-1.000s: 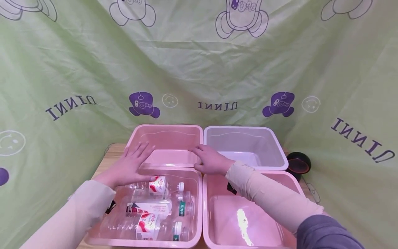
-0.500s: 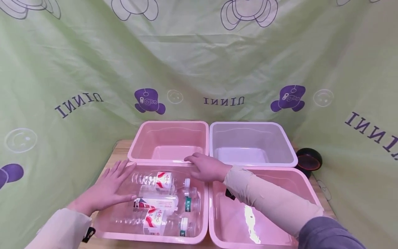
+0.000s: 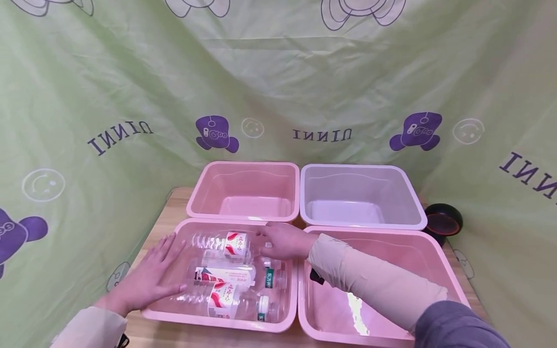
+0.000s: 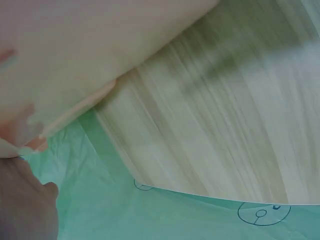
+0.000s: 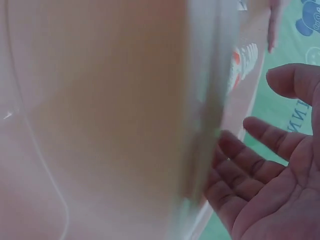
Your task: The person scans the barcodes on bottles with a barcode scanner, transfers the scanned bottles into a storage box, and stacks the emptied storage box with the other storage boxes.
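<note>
Tubs [image 3: 330, 304] viewed from head, forward and down; table [image 4: 210, 135] seen close from left wrist; right hand [image 5: 272, 187] seen close from right wrist, shared with head view.

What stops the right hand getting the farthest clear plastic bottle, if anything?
Nothing visible does. The person's bare right hand is at the neck end of the farthest red-and-white-labelled clear plastic bottle, which lies in the open pink plastic tub. I can't tell if they touch.
</note>
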`<state>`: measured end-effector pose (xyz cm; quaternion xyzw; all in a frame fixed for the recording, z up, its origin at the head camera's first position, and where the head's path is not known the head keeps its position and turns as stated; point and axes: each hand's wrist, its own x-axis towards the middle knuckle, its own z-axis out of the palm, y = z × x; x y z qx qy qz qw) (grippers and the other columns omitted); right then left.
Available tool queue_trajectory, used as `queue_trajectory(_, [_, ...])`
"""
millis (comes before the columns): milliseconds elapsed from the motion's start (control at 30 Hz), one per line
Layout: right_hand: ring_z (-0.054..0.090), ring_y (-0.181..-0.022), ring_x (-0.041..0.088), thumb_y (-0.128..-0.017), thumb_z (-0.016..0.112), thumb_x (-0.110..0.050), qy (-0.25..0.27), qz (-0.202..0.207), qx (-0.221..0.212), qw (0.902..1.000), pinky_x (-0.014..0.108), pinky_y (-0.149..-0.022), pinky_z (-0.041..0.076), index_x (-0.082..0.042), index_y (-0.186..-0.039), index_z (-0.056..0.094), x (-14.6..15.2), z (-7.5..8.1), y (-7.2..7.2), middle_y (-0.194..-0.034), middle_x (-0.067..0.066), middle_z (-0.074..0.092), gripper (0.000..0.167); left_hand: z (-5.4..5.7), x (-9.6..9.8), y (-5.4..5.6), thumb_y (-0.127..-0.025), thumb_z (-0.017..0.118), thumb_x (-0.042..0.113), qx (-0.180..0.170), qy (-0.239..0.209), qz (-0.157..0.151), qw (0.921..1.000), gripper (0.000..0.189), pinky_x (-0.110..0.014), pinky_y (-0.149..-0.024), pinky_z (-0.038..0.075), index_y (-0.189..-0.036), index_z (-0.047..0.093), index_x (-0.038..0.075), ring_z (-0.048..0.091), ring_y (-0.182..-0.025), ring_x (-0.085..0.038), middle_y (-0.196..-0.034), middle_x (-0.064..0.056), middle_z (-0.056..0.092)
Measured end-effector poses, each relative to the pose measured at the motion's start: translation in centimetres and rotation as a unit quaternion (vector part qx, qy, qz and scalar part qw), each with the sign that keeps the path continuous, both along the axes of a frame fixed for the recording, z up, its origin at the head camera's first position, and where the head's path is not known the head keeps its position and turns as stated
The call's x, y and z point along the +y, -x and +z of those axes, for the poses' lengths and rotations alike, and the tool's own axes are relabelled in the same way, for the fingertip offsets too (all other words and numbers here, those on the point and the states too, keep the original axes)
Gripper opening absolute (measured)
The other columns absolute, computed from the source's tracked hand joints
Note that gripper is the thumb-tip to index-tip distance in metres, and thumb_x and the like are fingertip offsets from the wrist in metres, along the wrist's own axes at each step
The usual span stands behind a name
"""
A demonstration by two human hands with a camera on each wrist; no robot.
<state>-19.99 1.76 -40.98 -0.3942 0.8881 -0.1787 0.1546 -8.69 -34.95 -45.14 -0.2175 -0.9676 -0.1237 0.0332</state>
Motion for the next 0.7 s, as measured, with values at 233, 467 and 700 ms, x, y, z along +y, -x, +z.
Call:
queue_trajectory(233, [0.067, -0.102, 0.017, -0.096, 0.071, -0.030, -0.003, -0.007, 0.010, 0.9999, 0.036, -0.099, 0.054, -0.010, -0.146, 0.051, -0.9, -1.2, 0.4, -0.122, 0.008, 0.070, 0.057, -0.7, 0.0, -0.3, -0.089, 0.072, 0.056, 0.052, 0.038, -0.023, 0.9976, 0.106, -0.024, -0.120, -0.012, -0.165, 0.018, 0.006, -0.014, -0.155, -0.015, -0.168, -0.027, 0.014])
queue_trajectory(467, [0.068, -0.104, 0.018, -0.093, 0.074, -0.032, -0.043, -0.021, -0.012, 0.9988, 0.035, -0.098, 0.054, -0.011, -0.144, 0.054, -1.5, -1.8, 0.4, -0.124, 0.007, 0.071, 0.058, -0.8, 0.0, -0.3, -0.091, 0.069, 0.056, 0.079, 0.070, -0.046, 0.9934, 0.103, -0.026, -0.122, -0.010, -0.165, 0.018, 0.004, -0.002, -0.158, -0.022, -0.167, -0.027, 0.019])
queue_trajectory(700, [0.066, -0.084, 0.014, -0.095, 0.074, -0.029, -0.082, -0.042, -0.027, 0.9954, 0.032, -0.087, 0.055, -0.023, -0.148, 0.048, -1.8, -3.2, 0.3, -0.094, -0.001, 0.071, 0.059, -1.1, 0.1, -0.4, -0.091, 0.069, 0.054, 0.086, 0.061, -0.054, 0.9930, 0.102, -0.025, -0.123, -0.006, -0.164, 0.021, 0.001, 0.002, -0.158, -0.022, -0.166, -0.026, 0.023])
